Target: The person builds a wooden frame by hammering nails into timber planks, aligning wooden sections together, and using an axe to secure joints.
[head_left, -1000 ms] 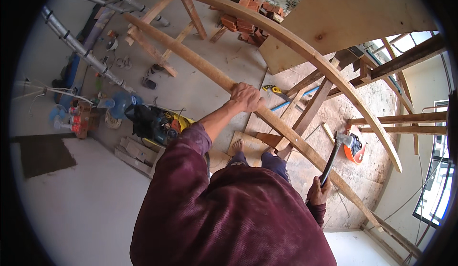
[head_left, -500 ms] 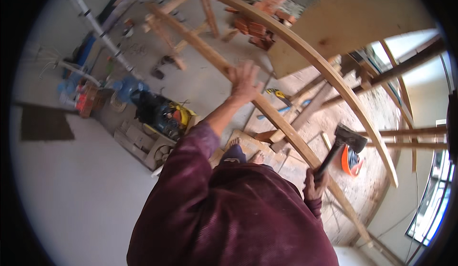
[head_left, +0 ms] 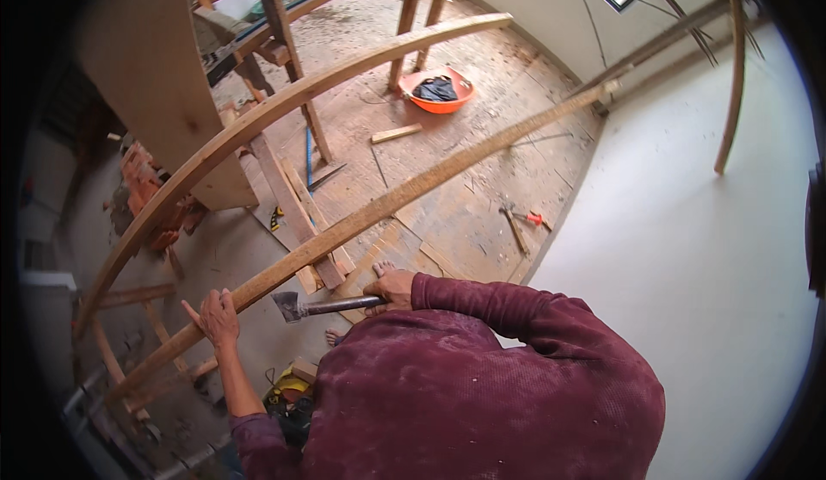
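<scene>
My left hand (head_left: 217,318) grips a long wooden beam (head_left: 413,189) near its lower left end, fingers laid over it. The beam runs diagonally upward to the right in front of me. In my right hand (head_left: 392,292) is a hatchet (head_left: 331,305), held by its dark handle close to my body. Its metal head points left and sits just below the beam, seemingly apart from it. Beyond lies a second wooden beam (head_left: 314,89), which looks bowed in this view.
An orange hard hat (head_left: 441,91) with dark lining lies upturned on the dusty board floor. A hammer (head_left: 516,229) rests near the white wall (head_left: 662,248) at right. Upright posts (head_left: 411,20), a plywood sheet (head_left: 159,84) and bricks (head_left: 146,192) stand farther off.
The view has swung round to the right, showing more of the white wall. My left hand stays on the beam; my right hand has drawn the hatchet in, its head now pointing left.
</scene>
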Demonstrator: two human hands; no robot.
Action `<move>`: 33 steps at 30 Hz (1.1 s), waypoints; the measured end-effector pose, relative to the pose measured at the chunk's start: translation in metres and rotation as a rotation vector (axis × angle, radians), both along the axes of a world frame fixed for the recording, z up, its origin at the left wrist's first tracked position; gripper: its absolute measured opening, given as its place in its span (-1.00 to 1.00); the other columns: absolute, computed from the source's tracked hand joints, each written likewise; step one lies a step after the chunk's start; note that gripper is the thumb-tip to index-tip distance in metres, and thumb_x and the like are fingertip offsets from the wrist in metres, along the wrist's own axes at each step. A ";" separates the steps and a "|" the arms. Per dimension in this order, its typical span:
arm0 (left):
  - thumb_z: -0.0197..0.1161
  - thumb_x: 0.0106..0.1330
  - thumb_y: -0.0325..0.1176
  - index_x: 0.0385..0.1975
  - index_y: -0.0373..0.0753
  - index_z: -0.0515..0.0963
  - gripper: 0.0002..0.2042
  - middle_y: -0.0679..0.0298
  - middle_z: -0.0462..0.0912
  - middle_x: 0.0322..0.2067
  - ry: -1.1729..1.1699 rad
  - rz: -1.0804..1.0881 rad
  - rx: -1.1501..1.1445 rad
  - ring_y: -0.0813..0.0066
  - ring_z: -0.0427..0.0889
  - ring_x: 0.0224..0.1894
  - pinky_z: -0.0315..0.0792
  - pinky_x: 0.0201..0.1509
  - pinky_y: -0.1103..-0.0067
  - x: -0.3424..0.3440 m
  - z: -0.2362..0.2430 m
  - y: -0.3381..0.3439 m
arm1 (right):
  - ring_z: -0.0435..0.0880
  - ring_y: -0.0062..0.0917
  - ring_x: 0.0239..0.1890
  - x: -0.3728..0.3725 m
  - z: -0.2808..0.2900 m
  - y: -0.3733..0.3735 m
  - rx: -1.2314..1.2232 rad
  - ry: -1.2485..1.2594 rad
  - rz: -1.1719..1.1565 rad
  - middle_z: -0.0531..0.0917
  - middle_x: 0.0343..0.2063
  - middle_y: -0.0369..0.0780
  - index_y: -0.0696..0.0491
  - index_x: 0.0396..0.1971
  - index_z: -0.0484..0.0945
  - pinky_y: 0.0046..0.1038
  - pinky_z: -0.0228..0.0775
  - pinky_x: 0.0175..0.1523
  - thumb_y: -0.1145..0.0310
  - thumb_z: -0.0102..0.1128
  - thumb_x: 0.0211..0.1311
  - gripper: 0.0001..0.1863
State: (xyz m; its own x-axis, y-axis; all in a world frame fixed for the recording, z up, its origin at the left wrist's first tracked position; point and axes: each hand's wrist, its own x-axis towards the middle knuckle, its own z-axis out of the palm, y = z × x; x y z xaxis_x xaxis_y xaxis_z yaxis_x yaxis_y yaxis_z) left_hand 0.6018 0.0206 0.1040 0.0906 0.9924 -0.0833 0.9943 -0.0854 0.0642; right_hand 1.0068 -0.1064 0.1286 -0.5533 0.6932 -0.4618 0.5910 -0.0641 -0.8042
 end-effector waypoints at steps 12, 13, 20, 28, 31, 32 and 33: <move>0.09 0.39 -0.07 -0.40 -0.21 0.57 -0.68 -0.01 0.62 -0.44 -0.322 -0.320 0.286 -0.10 0.59 -0.26 0.40 -0.15 0.09 -0.035 -0.034 0.016 | 0.60 0.06 -0.26 -0.193 0.207 -0.013 0.380 0.268 -0.237 0.59 -0.40 0.05 0.18 0.12 0.24 -0.09 0.39 -0.16 0.28 0.13 0.34 -0.53; 0.07 0.40 -0.03 -0.44 -0.20 0.54 -0.65 0.01 0.62 -0.48 -0.413 -0.276 0.255 -0.10 0.60 -0.28 0.39 -0.16 0.10 -0.036 -0.035 0.020 | 0.59 0.11 -0.22 -0.216 0.229 -0.014 0.493 0.346 -0.178 0.59 -0.32 0.12 0.16 0.21 0.12 -0.07 0.40 -0.12 0.43 0.09 0.29 -0.45; 0.04 0.39 0.01 -0.49 -0.16 0.54 -0.62 0.07 0.70 -0.45 -0.385 -0.250 0.378 0.05 0.66 -0.27 0.39 -0.06 0.22 -0.043 -0.045 0.018 | 0.64 -0.06 -0.12 -0.389 0.298 -0.046 0.439 0.911 0.009 0.60 -0.12 0.12 0.24 0.20 0.31 -0.17 0.46 0.00 0.52 0.14 0.14 -0.43; 0.06 0.35 0.07 -0.35 -0.17 0.55 -0.61 0.13 0.72 -0.23 -0.420 -0.174 0.333 0.16 0.64 -0.11 0.22 0.24 0.13 -0.035 -0.039 0.016 | 0.65 -0.17 -0.10 -0.381 0.297 -0.053 0.301 0.926 0.280 0.61 -0.11 0.09 0.25 0.28 0.27 -0.25 0.45 0.04 0.44 0.17 0.23 -0.39; 0.05 0.37 0.12 -0.01 -0.26 0.50 -0.48 0.07 0.48 0.15 -0.309 -0.151 0.525 0.10 0.33 0.30 -0.12 0.42 -0.12 -0.029 -0.032 -0.001 | 0.65 -0.21 -0.09 -0.333 0.284 -0.041 0.177 0.842 0.277 0.62 -0.10 0.07 0.25 0.30 0.26 -0.28 0.45 0.05 0.41 0.18 0.26 -0.38; 0.06 0.37 0.13 0.12 -0.28 0.47 -0.42 0.06 0.37 0.26 -0.248 -0.115 0.514 0.06 0.19 0.41 -0.24 0.45 -0.18 -0.026 -0.034 -0.012 | 0.65 -0.22 -0.08 -0.314 0.271 -0.036 0.092 0.773 0.273 0.62 -0.10 0.07 0.25 0.31 0.26 -0.30 0.44 0.06 0.41 0.18 0.27 -0.37; 0.09 0.36 0.11 0.19 -0.29 0.42 -0.39 0.04 0.32 0.29 -0.284 -0.133 0.597 0.03 0.13 0.44 -0.26 0.48 -0.15 -0.033 -0.041 -0.027 | 0.65 -0.23 -0.08 -0.295 0.254 -0.029 0.078 0.647 0.254 0.62 -0.10 0.06 0.25 0.32 0.25 -0.31 0.44 0.07 0.40 0.19 0.28 -0.37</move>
State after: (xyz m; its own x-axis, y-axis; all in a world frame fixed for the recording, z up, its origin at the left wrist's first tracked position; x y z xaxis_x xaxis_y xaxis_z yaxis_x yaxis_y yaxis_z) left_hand 0.5688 -0.0063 0.0634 0.1527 0.8396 0.5214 0.9242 -0.3082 0.2256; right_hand 0.7114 -0.1350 0.3827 -0.8497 0.5236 0.0611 -0.0194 0.0849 -0.9962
